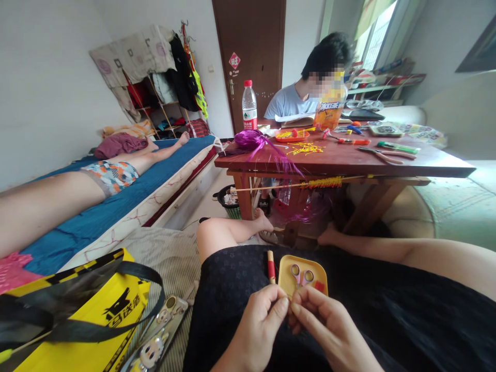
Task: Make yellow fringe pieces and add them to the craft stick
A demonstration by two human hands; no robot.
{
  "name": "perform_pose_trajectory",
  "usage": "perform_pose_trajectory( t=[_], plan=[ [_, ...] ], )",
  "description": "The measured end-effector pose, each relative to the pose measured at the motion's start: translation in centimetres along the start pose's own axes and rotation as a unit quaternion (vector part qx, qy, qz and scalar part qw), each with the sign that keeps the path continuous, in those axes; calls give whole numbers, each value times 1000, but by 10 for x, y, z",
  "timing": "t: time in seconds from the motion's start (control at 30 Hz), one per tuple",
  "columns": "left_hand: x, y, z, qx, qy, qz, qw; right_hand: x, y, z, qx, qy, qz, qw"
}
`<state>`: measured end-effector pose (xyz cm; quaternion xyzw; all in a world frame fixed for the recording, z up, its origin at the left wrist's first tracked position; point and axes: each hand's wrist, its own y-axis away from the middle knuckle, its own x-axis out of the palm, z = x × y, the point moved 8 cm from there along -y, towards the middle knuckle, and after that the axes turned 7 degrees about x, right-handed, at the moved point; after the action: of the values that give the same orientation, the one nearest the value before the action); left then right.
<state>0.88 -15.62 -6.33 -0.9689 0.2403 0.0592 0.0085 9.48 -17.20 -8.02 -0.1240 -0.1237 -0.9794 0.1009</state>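
Observation:
Above my lap, my left hand [267,310] and my right hand [315,312] meet with thumbs and forefingers pinched together. Whatever sits between the fingertips is too small to name. Just beyond them a yellow tray [285,268] lies on the black cloth [232,279] over my legs. Inside it are small scissors with pink handles [301,274] and a small red piece [319,285], partly covered by my right hand. A thin stick wrapped in red [270,266] stands out beyond my left hand, its lower end hidden there; I cannot tell whether the hand touches it.
Ahead is a wooden table [349,160] with purple strands [251,142], a bottle [250,106], yellow pieces [306,149] and pliers [382,155]. A person [294,98] sits behind it. A yellow bag [116,320] lies at left; another person's legs [155,157] rest on the bed [170,175].

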Motion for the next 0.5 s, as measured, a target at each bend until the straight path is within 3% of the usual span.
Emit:
perform_pose_trajectory(
  t=[0.5],
  plan=[
    [0, 0, -2, 3, -34, 5, 999, 1, 3, -2, -12, 5, -47, 999]
  ],
)
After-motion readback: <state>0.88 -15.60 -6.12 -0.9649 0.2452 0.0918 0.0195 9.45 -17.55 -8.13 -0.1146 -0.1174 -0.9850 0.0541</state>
